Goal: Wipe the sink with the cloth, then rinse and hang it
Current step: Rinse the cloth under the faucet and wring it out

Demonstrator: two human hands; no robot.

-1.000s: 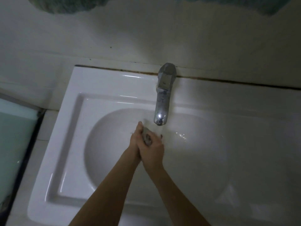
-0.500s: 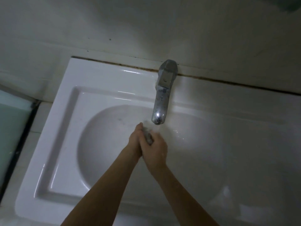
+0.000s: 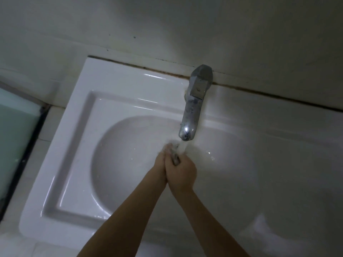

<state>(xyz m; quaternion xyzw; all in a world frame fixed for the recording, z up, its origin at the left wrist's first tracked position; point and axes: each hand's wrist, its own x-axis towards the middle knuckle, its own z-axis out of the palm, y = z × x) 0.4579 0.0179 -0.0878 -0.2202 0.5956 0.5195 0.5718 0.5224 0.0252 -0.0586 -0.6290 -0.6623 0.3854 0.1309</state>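
A white ceramic sink (image 3: 78,138) fills the view, with a chrome faucet (image 3: 193,108) at its back rim. Water runs from the spout onto my hands. Both hands are pressed together over the basin just below the spout, squeezing a small grey cloth (image 3: 175,159) between them. My left hand (image 3: 161,162) wraps it from the left, and my right hand (image 3: 182,173) grips it from the right. Only a small bunched strip of the cloth shows between the fingers.
A pale tiled wall (image 3: 185,30) rises behind the sink, with a dark grimy seam along the sink's back edge. At the far left stands a greenish glass panel (image 3: 16,138) in a dark frame. The sink's flat rim extends to the right.
My joined hands have stayed under the spout, kneading the cloth. The water stream onto them is now plainly visible. The camera has shifted slightly.
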